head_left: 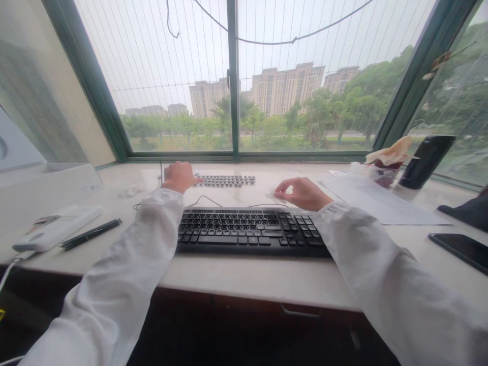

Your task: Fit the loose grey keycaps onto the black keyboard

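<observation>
While small dark keycaps [229, 181] are laid in rows behind a black keyboard [232, 240], their left end is flanked by the left hand [178, 176]; whether its fingers are clamped cannot be told. On the right hand [305, 193], fingers are curled together, contents unclear. Pale desk [244, 274] backed by green-framed window [234, 112].

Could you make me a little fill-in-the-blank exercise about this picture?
1. The left hand is at the ____ end of the rows of small dark pieces.
2. The keyboard lies ____ from the window than those pieces.
3. The phone lies on the person's ____ side.
4. Both sleeves are ____ in colour.

Missing words: left; farther; right; white.
</observation>
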Demonstrator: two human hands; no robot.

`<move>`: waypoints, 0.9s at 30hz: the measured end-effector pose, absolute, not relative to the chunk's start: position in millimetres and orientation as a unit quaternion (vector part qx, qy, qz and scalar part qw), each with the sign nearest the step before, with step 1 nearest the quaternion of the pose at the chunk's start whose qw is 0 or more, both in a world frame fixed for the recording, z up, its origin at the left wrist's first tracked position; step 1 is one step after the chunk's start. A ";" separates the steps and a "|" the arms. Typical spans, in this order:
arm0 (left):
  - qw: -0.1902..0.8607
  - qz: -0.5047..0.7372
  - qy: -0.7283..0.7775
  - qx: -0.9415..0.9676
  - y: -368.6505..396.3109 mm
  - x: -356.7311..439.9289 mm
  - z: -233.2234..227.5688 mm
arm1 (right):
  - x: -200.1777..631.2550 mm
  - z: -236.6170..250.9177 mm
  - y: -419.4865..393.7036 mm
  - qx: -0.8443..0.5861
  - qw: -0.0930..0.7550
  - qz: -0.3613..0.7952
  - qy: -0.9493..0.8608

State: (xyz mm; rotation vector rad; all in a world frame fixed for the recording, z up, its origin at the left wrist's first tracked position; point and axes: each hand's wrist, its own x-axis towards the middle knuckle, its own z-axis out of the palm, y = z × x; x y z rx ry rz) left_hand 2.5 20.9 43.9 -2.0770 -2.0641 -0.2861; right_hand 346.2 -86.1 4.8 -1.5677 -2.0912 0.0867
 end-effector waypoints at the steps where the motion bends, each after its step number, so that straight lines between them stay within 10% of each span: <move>1: 0.107 -0.101 -0.684 -0.715 17.3 10.7 43.1 | 344.9 9.4 -89.8 -0.550 0.266 0.054 -0.790; 27: 0.151 -0.090 -0.499 -0.848 -34.1 73.2 29.0 | 329.9 17.1 -108.3 -0.513 0.073 0.166 -0.839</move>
